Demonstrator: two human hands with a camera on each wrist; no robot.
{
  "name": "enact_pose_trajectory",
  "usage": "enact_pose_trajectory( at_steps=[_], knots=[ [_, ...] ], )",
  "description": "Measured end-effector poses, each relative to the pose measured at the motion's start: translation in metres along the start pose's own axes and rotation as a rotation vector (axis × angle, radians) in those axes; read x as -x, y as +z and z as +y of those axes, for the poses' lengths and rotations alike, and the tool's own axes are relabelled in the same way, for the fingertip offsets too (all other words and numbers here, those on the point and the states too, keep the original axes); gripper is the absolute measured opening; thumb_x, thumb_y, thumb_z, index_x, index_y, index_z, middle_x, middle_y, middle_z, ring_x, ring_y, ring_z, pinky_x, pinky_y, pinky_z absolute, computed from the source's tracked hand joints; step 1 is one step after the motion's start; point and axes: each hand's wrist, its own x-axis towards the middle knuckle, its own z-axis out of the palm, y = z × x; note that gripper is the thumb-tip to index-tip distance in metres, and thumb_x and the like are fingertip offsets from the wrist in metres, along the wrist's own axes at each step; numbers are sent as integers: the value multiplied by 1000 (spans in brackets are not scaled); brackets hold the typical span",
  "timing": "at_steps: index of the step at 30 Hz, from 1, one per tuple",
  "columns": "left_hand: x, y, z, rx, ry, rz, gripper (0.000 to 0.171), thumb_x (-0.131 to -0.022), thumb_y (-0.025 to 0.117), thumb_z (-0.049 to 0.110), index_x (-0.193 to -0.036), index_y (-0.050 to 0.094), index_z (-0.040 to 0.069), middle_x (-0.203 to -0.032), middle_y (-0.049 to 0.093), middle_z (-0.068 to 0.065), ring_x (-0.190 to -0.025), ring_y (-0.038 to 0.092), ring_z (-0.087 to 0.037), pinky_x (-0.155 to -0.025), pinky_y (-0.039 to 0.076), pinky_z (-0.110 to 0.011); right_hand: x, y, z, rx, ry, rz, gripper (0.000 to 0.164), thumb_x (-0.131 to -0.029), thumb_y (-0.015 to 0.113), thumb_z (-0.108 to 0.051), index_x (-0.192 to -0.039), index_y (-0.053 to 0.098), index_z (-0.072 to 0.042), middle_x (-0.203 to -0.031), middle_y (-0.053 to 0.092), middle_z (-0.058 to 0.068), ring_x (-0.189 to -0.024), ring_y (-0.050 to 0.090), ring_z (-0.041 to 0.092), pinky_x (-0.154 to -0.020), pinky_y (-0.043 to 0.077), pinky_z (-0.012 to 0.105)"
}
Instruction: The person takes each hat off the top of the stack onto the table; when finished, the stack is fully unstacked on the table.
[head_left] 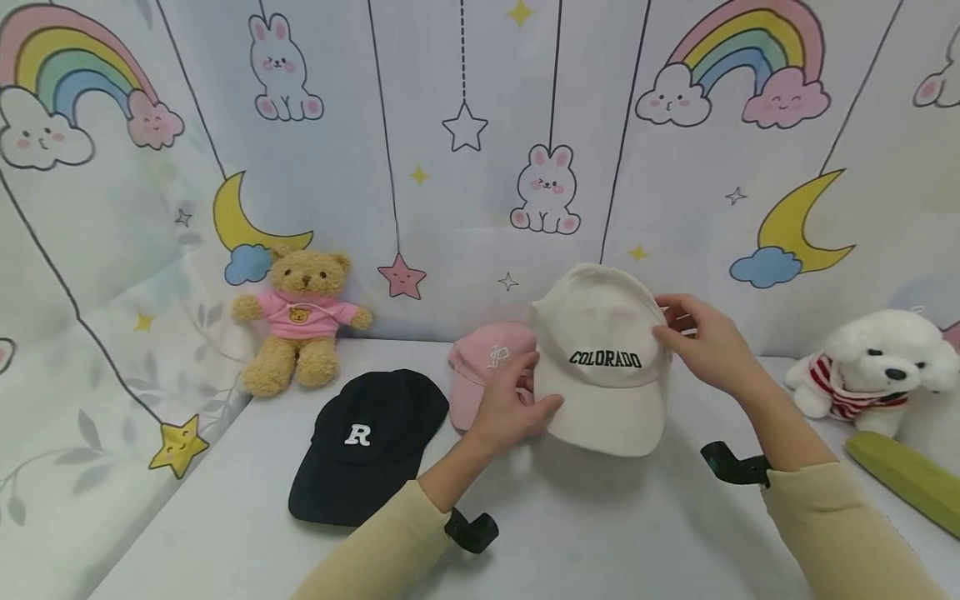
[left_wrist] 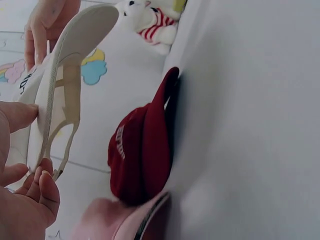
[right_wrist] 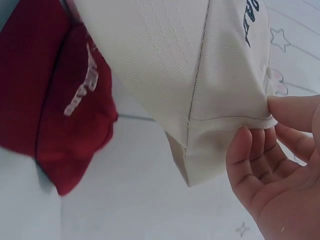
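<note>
A cream baseball cap (head_left: pixel 600 333) with dark COLORADO lettering is held up off the table, its front facing me. My left hand (head_left: pixel 506 404) pinches the brim's edge, thumb on one face and fingers on the other in the left wrist view. At the crown's far side my right hand (head_left: pixel 705 342) pinches the fabric between thumb and fingers (right_wrist: pixel 242 155). Behind the cream cap sits a dark red cap (left_wrist: pixel 135 150), hidden in the head view but seen in both wrist views. A pink cap (head_left: pixel 468 375) lies beside it, partly covered by my left hand.
A black cap (head_left: pixel 367 442) with a white R lies left on the white table (head_left: pixel 585 533). A teddy bear (head_left: pixel 303 317) in pink sits at the back left. To the right are a white plush dog (head_left: pixel 877 367) and a long green object (head_left: pixel 903 475).
</note>
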Motion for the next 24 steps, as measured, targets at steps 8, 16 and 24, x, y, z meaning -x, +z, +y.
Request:
enact_pose_trajectory(
  at_steps=[8,16,24],
  knots=[
    [-6,41,9,30,-31,-28,62,-88,79,13,-141,52,-3,-115,55,-8,-85,58,-10,-67,52,-20,12,-22,32,16,65,-8,45,-104,57,-17,-141,46,5,-113,54,20,-107,54,43,-79,56,48],
    [-11,86,12,46,-25,-40,59,-87,78,12,-139,54,-2,-122,54,-8,-85,58,0,-68,51,-16,25,-43,68,53,155,-31,47,-105,54,-20,-142,43,7,-114,51,22,-107,52,46,-71,52,32],
    [-12,128,10,17,-59,-79,60,-87,77,12,-141,53,1,-125,53,-2,-85,55,3,-72,47,-11,39,-58,97,102,226,-12,47,-105,53,-19,-141,42,9,-114,50,25,-103,51,45,-64,47,20]
  ],
)
